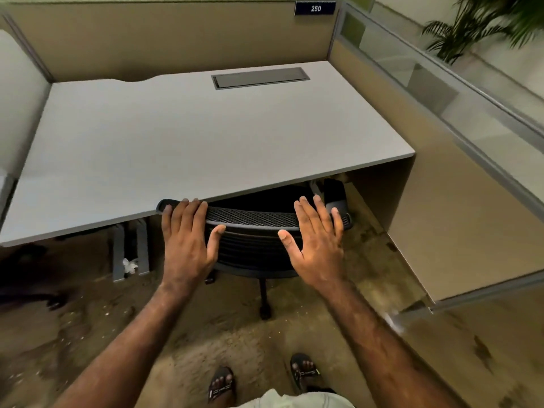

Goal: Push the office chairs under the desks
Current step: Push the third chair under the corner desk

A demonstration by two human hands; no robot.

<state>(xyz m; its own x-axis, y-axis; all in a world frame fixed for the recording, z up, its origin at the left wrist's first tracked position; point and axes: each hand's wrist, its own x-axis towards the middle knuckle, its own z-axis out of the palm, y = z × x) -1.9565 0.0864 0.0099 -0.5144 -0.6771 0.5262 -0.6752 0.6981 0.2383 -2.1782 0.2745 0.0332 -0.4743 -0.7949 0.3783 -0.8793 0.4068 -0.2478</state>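
Head view is showing my two hands lying flat on the chair [256,231] at the centre of the frame. My left hand [187,237] is resting on the left part of the mesh backrest's top edge, fingers straight and close together, fingertips reaching the front edge of the desk [188,136], thumb spread out to the right over the mesh. My right hand [319,240] is lying on the right part of the same top edge, fingers straight and a little fanned, thumb spread to the left; it is gripping nothing, and neither is the left, both palms simply pressing on the backrest. The chair is sitting mostly under the desk: its seat is hiding in the shadow below the top, its backrest is standing just at the desk's front edge, and one armrest [335,192] is showing under the top at centre right. Its base leg with a caster [265,312] is sticking out toward me on the carpet [294,334] in the lower middle. The desk is filling the middle and left of the frame, with a grey cable hatch [260,78] near its far edge. Beige partitions are closing the desk in at the top and right, and a sign [315,8] reading 250 is hanging at the upper right. A plant [477,25] is blurring in the top right corner. Below the desk at the left, grey desk legs [129,251] are standing with a crumpled white scrap [130,265] between them. My sandalled feet [304,371] are showing at the bottom edge.
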